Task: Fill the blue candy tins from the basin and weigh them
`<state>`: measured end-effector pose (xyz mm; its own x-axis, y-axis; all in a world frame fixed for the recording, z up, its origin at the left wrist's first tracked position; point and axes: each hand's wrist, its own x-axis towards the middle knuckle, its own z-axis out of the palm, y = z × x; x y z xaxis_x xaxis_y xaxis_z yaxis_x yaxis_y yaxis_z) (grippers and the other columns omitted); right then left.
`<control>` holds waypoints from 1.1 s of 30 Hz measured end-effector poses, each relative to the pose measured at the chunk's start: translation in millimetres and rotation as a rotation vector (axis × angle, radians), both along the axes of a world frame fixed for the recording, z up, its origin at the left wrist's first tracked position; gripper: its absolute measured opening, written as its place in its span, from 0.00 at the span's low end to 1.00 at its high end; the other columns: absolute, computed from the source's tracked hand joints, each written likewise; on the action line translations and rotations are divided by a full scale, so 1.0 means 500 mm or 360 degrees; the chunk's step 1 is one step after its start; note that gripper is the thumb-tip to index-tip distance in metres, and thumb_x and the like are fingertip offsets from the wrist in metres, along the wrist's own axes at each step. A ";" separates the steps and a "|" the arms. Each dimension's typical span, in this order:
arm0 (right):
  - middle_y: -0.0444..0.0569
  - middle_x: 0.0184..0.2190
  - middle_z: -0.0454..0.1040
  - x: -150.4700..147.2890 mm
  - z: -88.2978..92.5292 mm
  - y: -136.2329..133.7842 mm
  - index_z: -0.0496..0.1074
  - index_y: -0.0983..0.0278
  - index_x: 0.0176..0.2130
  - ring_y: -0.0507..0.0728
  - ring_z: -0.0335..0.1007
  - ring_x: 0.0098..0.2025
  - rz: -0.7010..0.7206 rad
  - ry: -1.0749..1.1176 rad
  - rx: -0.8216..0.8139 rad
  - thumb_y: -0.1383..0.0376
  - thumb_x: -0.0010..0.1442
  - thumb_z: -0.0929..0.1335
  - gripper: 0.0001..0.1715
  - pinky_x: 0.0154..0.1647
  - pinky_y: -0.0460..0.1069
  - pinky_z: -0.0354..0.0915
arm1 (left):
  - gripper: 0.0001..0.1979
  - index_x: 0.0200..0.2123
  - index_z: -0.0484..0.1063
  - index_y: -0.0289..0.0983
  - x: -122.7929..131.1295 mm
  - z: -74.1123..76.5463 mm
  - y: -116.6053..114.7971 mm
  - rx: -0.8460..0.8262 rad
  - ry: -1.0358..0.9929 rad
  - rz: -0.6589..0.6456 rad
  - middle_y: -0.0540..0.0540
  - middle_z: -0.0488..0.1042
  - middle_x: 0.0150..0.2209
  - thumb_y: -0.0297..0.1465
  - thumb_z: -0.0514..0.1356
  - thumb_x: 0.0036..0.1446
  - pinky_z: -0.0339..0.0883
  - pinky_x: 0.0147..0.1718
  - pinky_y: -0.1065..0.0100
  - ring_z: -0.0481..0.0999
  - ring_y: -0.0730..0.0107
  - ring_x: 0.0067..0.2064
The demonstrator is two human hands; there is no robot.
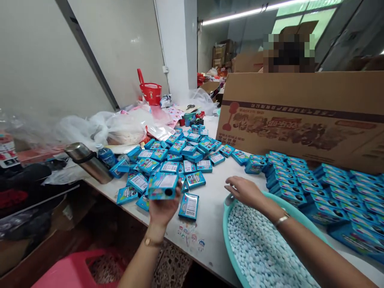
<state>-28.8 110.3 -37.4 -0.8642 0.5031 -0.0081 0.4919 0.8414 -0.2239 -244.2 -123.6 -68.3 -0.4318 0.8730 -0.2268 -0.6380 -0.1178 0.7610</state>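
My left hand [165, 208] holds a small blue box [163, 185] up in front of a loose pile of similar blue boxes [177, 147]. Over the left rim of a turquoise basin [227, 224] hangs my right hand [241, 190], fingers apart and nothing in them. Pale blue pellets [261, 244] fill the basin. One blue box [189, 206] lies on the white table [207, 224] between my hands. Rows of blue boxes [330, 192] stand at the right, behind the basin.
A large cardboard box [300, 120] stands behind the rows, with a person beyond it. At the left are a steel thermos [89, 162], a blue bottle [107, 156] and plastic bags [120, 124]. A red basket [152, 93] stands farther back. A pink stool [75, 270] is below.
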 end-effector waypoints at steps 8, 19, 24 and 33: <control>0.63 0.56 0.70 -0.282 -0.048 -0.067 0.67 0.66 0.56 0.69 0.62 0.59 0.0594 -0.0428 0.0214 0.69 0.58 0.71 0.27 0.52 0.58 0.64 | 0.27 0.48 0.74 0.41 0.140 -0.167 -0.204 -0.0222 -0.1042 0.0116 0.37 0.73 0.56 0.52 0.62 0.50 0.76 0.44 0.66 0.69 0.57 0.62; 0.65 0.55 0.69 -0.283 -0.098 0.006 0.69 0.67 0.55 0.74 0.65 0.57 0.0312 -0.0493 -0.0037 0.66 0.37 0.80 0.46 0.56 0.62 0.65 | 0.28 0.55 0.67 0.28 0.172 -0.138 -0.056 -0.0225 -0.1809 0.0121 0.27 0.73 0.50 0.44 0.57 0.61 0.73 0.30 0.69 0.79 0.51 0.47; 0.55 0.58 0.67 -0.168 -0.059 0.031 0.60 0.61 0.61 0.63 0.66 0.58 0.0211 0.0361 -0.0921 0.59 0.41 0.79 0.52 0.56 0.56 0.66 | 0.31 0.61 0.61 0.27 0.146 -0.151 0.014 -0.0259 -0.1770 0.0152 0.25 0.74 0.49 0.44 0.54 0.63 0.74 0.28 0.68 0.79 0.46 0.49; 0.54 0.42 0.78 -0.031 -0.011 -0.075 0.71 0.63 0.51 0.67 0.75 0.48 0.0041 0.1407 -0.2266 0.49 0.38 0.79 0.44 0.51 0.61 0.69 | 0.37 0.65 0.57 0.25 0.138 -0.109 0.080 -0.0274 -0.1627 0.0120 0.24 0.73 0.51 0.50 0.51 0.65 0.78 0.32 0.63 0.78 0.46 0.50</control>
<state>-44.2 72.9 -42.7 -0.8592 0.5095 0.0464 -0.2035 -0.2571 -0.9447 -175.4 -83.6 -122.9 -0.0154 0.7730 -0.6342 -0.9838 -0.1252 -0.1286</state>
